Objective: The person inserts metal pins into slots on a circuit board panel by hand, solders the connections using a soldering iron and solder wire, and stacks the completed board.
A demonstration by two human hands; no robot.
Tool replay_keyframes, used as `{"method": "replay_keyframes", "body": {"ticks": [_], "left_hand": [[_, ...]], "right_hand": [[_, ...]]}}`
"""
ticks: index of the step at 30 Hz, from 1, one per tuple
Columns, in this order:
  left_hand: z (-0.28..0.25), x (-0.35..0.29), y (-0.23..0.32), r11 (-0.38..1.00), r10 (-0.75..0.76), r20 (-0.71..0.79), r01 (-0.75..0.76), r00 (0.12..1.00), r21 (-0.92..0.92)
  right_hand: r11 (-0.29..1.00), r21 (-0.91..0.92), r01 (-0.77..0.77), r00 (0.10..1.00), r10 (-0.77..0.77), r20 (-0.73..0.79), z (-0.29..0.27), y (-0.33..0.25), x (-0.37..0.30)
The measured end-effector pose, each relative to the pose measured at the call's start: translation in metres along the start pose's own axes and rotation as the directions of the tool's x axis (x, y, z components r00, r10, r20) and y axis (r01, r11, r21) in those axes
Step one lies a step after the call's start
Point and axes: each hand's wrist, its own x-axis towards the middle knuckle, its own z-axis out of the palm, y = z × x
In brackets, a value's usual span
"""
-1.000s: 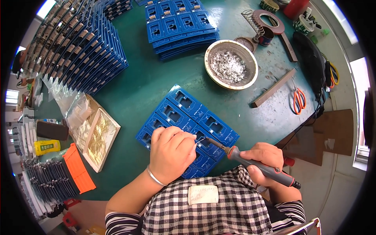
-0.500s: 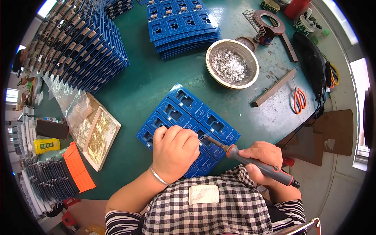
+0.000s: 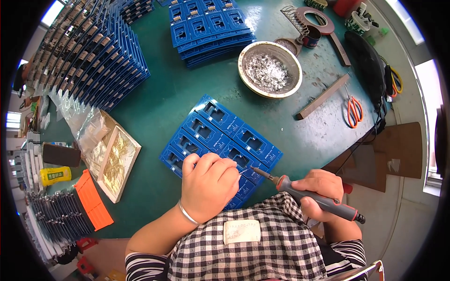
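A blue panel of circuit boards (image 3: 229, 124) with square cut-outs lies on the bench in front of me. My left hand (image 3: 210, 187) is closed and rests over the panel's near part, hiding some of it. From its fingertips a thin silvery wire (image 3: 242, 172) sticks out to the right. My right hand (image 3: 321, 192) wraps round the dark grey, red-trimmed handle of a soldering iron (image 3: 336, 208). The iron's tip points left over the panel, close to the wire's end; whether it touches the board I cannot tell.
Beyond the panel stand a bowl of silvery scraps (image 3: 269, 93) and a stack of blue boards (image 3: 211, 35). More boards (image 3: 108, 61) fill the far left, near a tray of thin gold-coloured pieces (image 3: 119, 164). At right lie a brown bar (image 3: 323, 97), orange-handled scissors (image 3: 355, 112) and a coiled iron stand (image 3: 297, 23).
The soldering iron has moved slightly right, its tip now farther from my left fingers. The bench and panel sit a little higher and further left in view. Both hands keep their grip.
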Motion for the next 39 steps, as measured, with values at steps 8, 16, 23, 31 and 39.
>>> {"method": "replay_keyframes", "body": {"ticks": [8,16,23,31,39], "left_hand": [[0.007,0.001,0.000,0.999,-0.002,-0.011,0.002,1.000,0.033],[-0.011,-0.006,-0.003,0.999,-0.024,-0.001,0.024,1.000,0.049],[-0.019,-0.032,-0.003,0.996,-0.090,0.005,0.090,0.996,-0.005],[-0.016,-0.043,0.000,0.997,-0.072,0.022,0.073,0.997,-0.022],[-0.009,-0.041,-0.002,0.997,-0.080,0.020,0.080,0.997,-0.018]], "right_hand": [[1.000,-0.001,0.028,0.999,-0.028,0.018,0.006,0.002,0.002],[1.000,-0.009,0.026,0.999,-0.025,0.027,0.001,-0.002,-0.004],[0.998,0.067,0.001,1.000,-0.001,0.004,0.014,-0.007,-0.010],[0.998,0.069,0.014,0.998,-0.018,0.061,0.022,-0.010,-0.009],[0.998,0.056,0.014,0.998,-0.017,0.053,0.029,-0.010,-0.009]]}}
